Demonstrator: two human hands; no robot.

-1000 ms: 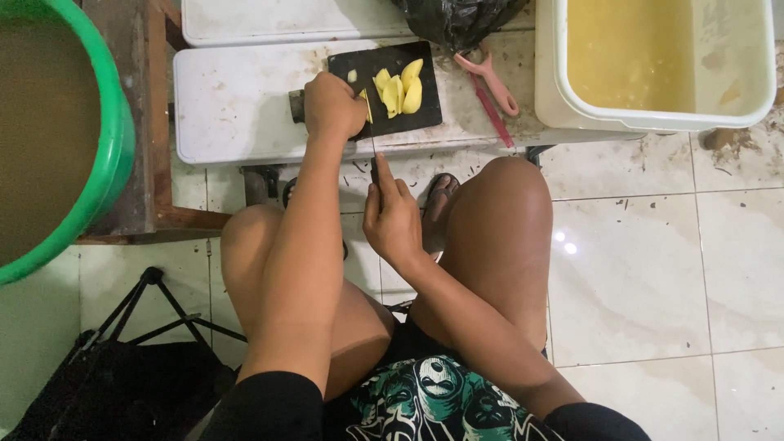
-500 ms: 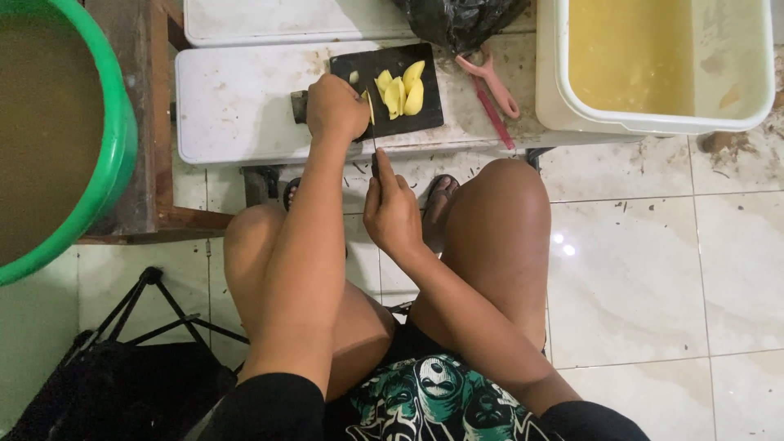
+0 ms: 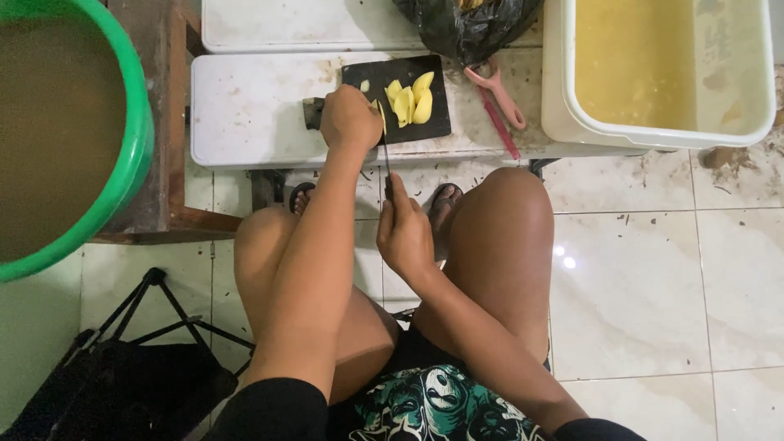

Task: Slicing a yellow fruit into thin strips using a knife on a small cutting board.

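A small black rectangular cutting board point(image 3: 425, 122) lies on the low white slab point(image 3: 253, 110). Yellow sliced pieces point(image 3: 411, 102) sit on it. Right of the board lies a pink-handled peeler point(image 3: 495, 94); farther right stands a white rectangular plastic tub point(image 3: 563, 90). Far left stands a green round plastic basin point(image 3: 131, 155).

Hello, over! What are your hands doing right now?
Left hand pinning a yellow piece on the black board. Right hand gripping the knife. Cut slices alongside.
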